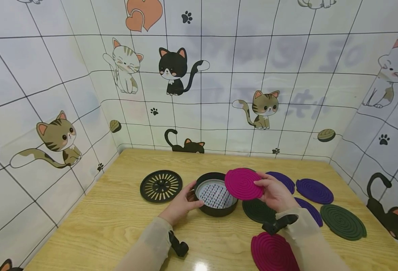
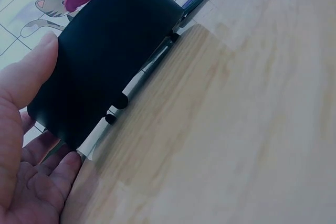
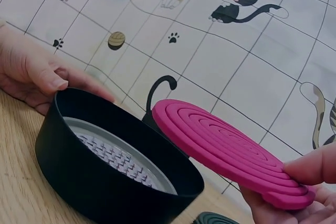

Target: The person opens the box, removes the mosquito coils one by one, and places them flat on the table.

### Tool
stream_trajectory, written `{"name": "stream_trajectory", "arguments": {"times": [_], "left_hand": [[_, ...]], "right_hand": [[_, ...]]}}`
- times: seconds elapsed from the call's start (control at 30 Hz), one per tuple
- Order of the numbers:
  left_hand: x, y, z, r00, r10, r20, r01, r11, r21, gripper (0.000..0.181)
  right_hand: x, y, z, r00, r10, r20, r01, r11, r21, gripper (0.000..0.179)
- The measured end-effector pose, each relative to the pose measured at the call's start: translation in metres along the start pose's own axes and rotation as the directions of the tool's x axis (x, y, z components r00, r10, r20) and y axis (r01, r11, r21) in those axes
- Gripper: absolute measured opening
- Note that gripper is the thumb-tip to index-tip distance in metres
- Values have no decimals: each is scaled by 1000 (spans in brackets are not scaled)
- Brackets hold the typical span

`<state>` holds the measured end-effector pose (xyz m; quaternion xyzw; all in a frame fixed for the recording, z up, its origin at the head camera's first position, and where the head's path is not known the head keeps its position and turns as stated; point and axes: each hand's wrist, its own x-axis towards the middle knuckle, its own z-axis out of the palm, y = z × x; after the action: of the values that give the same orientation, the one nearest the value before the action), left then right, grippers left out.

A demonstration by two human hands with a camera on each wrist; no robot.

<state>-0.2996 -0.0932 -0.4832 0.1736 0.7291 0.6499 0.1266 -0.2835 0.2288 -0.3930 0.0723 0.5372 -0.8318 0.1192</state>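
Observation:
My left hand (image 1: 184, 203) grips the left side of a round black mosquito coil holder (image 1: 219, 213), thumb against its outer wall in the left wrist view and fingers low around the base. Inside the holder lies a grey metal mesh (image 1: 216, 195). Between thumb and fingers, my right hand (image 1: 276, 191) pinches the edge of a pink mosquito coil (image 1: 242, 184). This coil is tilted above the holder's right rim, apart from the mesh. The slotted black lid (image 1: 161, 186) lies flat on the table, left of the holder.
On the wooden table (image 1: 117, 226), purple coils (image 1: 315, 191) and dark green coils (image 1: 342, 222) lie to the right. One green coil (image 1: 258, 211) sits beside the holder. Another pink coil (image 1: 272, 253) is near the right forearm. Cat-print sheeting (image 1: 216, 124) encloses the table's back and sides.

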Motion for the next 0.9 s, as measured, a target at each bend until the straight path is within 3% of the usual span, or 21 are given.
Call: {"name": "stream_trajectory", "arguments": {"times": [0.1,0.33,0.5,0.9], "left_hand": [[0,0,0,1000,0,2,0,1000,-6,89],[0,0,-1,1000,-3,9,3,1000,-15,89],[0,1,0,1000,-3,7,3,1000,-19,88],[1,0,0,1000,-1,0,1,1000,-19,87]], "right_hand": [[-5,-2,-9,1000,-5,18,5,1000,10,63],[-15,-4,-29,998,-4,64,1,999,42,42],[-23,-3,-43,998,7,62,-10,999,50,44],[-38,-1,-81,995,15,96,-20,998,52,30]]}}
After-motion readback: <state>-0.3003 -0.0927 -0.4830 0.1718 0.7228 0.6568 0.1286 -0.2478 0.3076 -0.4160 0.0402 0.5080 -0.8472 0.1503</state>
